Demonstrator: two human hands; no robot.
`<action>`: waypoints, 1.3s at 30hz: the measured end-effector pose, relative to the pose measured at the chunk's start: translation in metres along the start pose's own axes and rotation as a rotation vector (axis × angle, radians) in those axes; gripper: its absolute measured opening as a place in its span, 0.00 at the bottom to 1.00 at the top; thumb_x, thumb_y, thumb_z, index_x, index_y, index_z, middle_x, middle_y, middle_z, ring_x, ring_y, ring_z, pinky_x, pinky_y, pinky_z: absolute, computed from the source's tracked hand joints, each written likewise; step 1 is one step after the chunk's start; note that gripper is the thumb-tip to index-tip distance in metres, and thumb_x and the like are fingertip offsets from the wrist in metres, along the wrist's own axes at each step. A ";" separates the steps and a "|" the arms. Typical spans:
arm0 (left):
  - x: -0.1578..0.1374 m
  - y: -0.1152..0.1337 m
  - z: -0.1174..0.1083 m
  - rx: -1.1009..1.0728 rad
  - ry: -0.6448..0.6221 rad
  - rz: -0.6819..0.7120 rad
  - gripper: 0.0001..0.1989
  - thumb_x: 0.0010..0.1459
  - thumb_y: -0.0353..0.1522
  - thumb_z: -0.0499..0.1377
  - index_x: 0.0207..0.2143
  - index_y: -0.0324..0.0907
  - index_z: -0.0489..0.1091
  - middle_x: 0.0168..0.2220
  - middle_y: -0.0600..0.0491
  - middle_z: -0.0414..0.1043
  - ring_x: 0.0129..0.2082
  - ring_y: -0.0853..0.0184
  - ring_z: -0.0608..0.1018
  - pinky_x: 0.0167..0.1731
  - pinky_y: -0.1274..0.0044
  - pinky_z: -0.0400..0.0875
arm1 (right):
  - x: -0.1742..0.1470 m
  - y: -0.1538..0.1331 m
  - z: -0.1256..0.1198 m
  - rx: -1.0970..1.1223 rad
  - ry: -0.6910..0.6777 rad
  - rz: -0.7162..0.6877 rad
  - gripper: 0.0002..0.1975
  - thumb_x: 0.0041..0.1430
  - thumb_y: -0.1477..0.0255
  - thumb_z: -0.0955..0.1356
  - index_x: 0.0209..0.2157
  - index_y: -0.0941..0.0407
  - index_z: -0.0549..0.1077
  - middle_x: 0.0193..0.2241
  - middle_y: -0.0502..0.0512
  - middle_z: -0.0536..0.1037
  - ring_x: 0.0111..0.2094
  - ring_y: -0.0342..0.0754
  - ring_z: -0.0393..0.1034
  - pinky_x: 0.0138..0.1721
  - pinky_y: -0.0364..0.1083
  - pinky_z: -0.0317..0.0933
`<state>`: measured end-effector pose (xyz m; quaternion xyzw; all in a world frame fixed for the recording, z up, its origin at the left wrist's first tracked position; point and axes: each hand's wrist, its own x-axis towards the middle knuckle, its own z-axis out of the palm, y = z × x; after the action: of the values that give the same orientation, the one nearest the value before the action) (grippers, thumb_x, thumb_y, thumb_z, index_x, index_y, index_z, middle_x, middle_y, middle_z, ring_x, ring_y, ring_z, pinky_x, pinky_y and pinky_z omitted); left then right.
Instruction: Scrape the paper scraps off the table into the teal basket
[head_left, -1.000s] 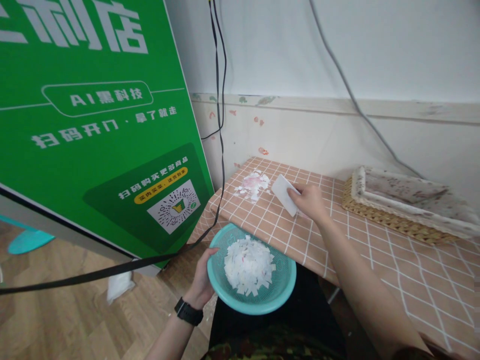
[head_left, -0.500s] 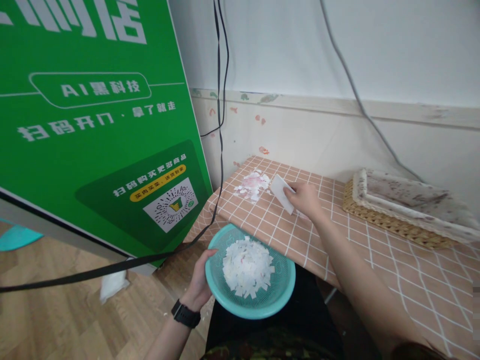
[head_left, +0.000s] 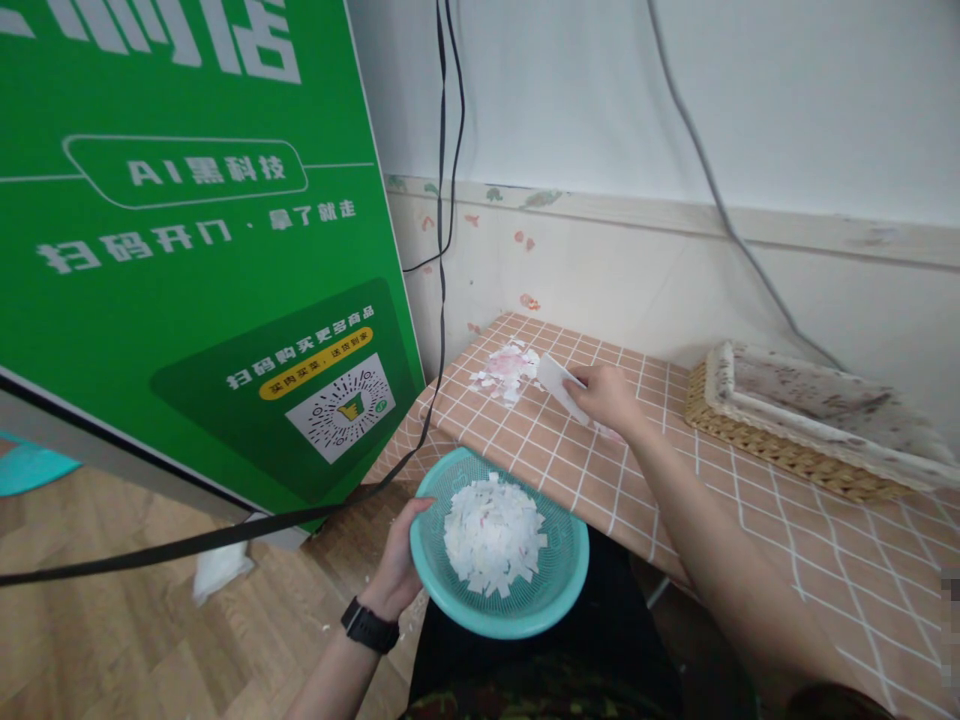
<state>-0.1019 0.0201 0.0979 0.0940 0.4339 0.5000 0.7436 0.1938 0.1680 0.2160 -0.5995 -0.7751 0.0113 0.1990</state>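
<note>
A flat white rectangular card [head_left: 556,384] is clamped by the right hand [head_left: 607,396]; nearer, a round turquoise plastic basket [head_left: 499,625] of white paper scraps [head_left: 493,535] is clamped by the left hand [head_left: 401,563]. The card has been shifted slightly left, so the far pink-and-white flakes [head_left: 508,368] seem within reach. The bench [head_left: 559,452] is covered in brown checked cloth [head_left: 765,500], flanked left by a green printed panel [head_left: 202,250].

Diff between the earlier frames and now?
The right hand moved slightly left with the white card, toward the scrap pile; the card's face now looks narrower. Nothing taken or let go. Unchanged: left hand on the green colander, paper heap inside it, scrap pile on the table.
</note>
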 end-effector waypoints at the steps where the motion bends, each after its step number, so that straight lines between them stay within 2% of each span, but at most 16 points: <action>1: 0.000 0.000 0.000 0.002 0.000 0.000 0.09 0.51 0.33 0.59 0.31 0.34 0.72 0.28 0.44 0.77 0.32 0.57 0.79 0.35 0.70 0.73 | 0.000 -0.001 -0.001 0.010 -0.025 -0.022 0.14 0.54 0.70 0.59 0.28 0.57 0.75 0.23 0.55 0.75 0.24 0.46 0.65 0.26 0.43 0.49; 5: 0.001 0.003 -0.001 -0.007 0.008 -0.010 0.10 0.51 0.32 0.59 0.33 0.34 0.72 0.29 0.45 0.78 0.33 0.58 0.79 0.35 0.70 0.73 | -0.006 -0.007 -0.009 0.040 -0.118 -0.126 0.12 0.54 0.72 0.61 0.28 0.56 0.75 0.25 0.55 0.76 0.25 0.45 0.65 0.27 0.43 0.50; 8: 0.002 0.003 -0.003 -0.023 -0.006 -0.025 0.11 0.51 0.32 0.59 0.35 0.34 0.72 0.30 0.45 0.78 0.34 0.58 0.79 0.36 0.70 0.73 | -0.013 -0.012 -0.016 0.042 -0.175 -0.195 0.11 0.54 0.72 0.61 0.23 0.56 0.73 0.20 0.53 0.73 0.22 0.43 0.61 0.26 0.44 0.49; 13: 0.002 0.004 -0.005 -0.025 -0.037 -0.036 0.12 0.51 0.33 0.59 0.36 0.33 0.72 0.31 0.44 0.78 0.34 0.57 0.79 0.37 0.69 0.72 | -0.023 -0.015 -0.027 0.064 -0.225 -0.223 0.12 0.55 0.71 0.61 0.22 0.56 0.71 0.18 0.52 0.69 0.20 0.42 0.59 0.25 0.44 0.48; 17: 0.002 0.003 -0.004 -0.005 -0.020 -0.017 0.11 0.51 0.33 0.60 0.34 0.33 0.72 0.31 0.44 0.78 0.34 0.57 0.79 0.37 0.69 0.72 | -0.026 -0.016 -0.025 0.053 -0.183 -0.191 0.12 0.56 0.71 0.60 0.25 0.55 0.73 0.20 0.53 0.72 0.21 0.43 0.61 0.26 0.45 0.49; 22: 0.003 0.003 -0.005 -0.005 -0.021 -0.019 0.13 0.51 0.33 0.60 0.38 0.33 0.72 0.31 0.45 0.78 0.34 0.58 0.79 0.36 0.71 0.72 | -0.045 -0.018 -0.015 0.039 -0.158 -0.164 0.12 0.57 0.70 0.60 0.29 0.54 0.75 0.22 0.55 0.74 0.24 0.46 0.65 0.27 0.44 0.52; 27: 0.002 0.004 -0.005 -0.008 -0.045 -0.022 0.14 0.51 0.34 0.59 0.38 0.34 0.71 0.31 0.45 0.78 0.34 0.58 0.78 0.35 0.71 0.72 | -0.076 -0.027 -0.014 0.095 -0.177 -0.236 0.14 0.59 0.71 0.60 0.38 0.52 0.76 0.26 0.56 0.78 0.26 0.47 0.68 0.29 0.44 0.55; 33: 0.003 0.003 -0.004 -0.010 -0.049 -0.017 0.11 0.51 0.34 0.59 0.34 0.34 0.71 0.30 0.45 0.77 0.32 0.60 0.79 0.34 0.72 0.72 | -0.105 -0.055 -0.018 0.199 -0.225 -0.320 0.16 0.61 0.71 0.59 0.46 0.53 0.73 0.29 0.56 0.78 0.27 0.45 0.71 0.29 0.43 0.58; 37: 0.001 0.004 -0.002 -0.024 -0.017 -0.023 0.09 0.51 0.33 0.60 0.31 0.35 0.71 0.26 0.48 0.77 0.29 0.61 0.78 0.34 0.72 0.73 | -0.112 -0.062 -0.017 0.340 -0.222 -0.396 0.16 0.62 0.71 0.59 0.47 0.52 0.72 0.30 0.54 0.79 0.27 0.43 0.71 0.29 0.42 0.60; 39: 0.000 0.005 -0.002 -0.020 -0.023 -0.021 0.09 0.51 0.33 0.59 0.32 0.34 0.71 0.27 0.47 0.77 0.30 0.61 0.79 0.34 0.72 0.73 | -0.105 -0.057 -0.020 0.370 -0.135 -0.359 0.15 0.61 0.70 0.59 0.44 0.52 0.74 0.31 0.53 0.79 0.27 0.43 0.71 0.29 0.42 0.60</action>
<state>-0.1066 0.0215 0.0993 0.0877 0.4212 0.4953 0.7548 0.1691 0.0492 0.2180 -0.4039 -0.8653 0.1572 0.2519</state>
